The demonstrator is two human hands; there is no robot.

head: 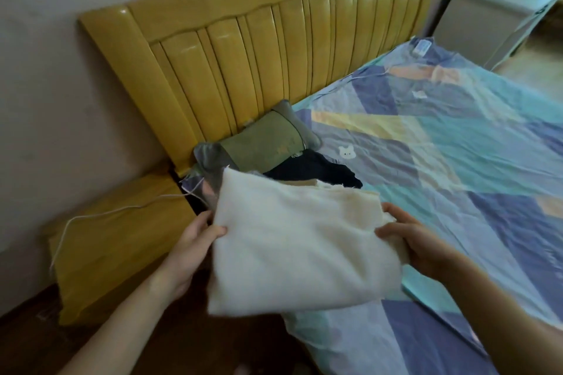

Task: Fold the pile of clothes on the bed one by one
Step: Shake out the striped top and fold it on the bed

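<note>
Left hand [190,248] and right hand [409,242] apart, each pinching one side edge of folded cream garment [301,246], thumbs on top. Garment held between hands, above bed [457,161] edge. Beyond hands: dark garment [316,169] on patchwork sheet, green pillow [262,138] against yellow wooden headboard [259,49]. Left of left hand: yellow nightstand [115,250], white cord [100,216] across it.

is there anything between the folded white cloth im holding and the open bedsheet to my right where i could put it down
Nothing visible. Both hands, left hand and right hand, grip the cream folded garment by its sides. The patterned bedsheet to its right lies bare; the dark clothes and green pillow sit behind it, near the headboard.
</note>
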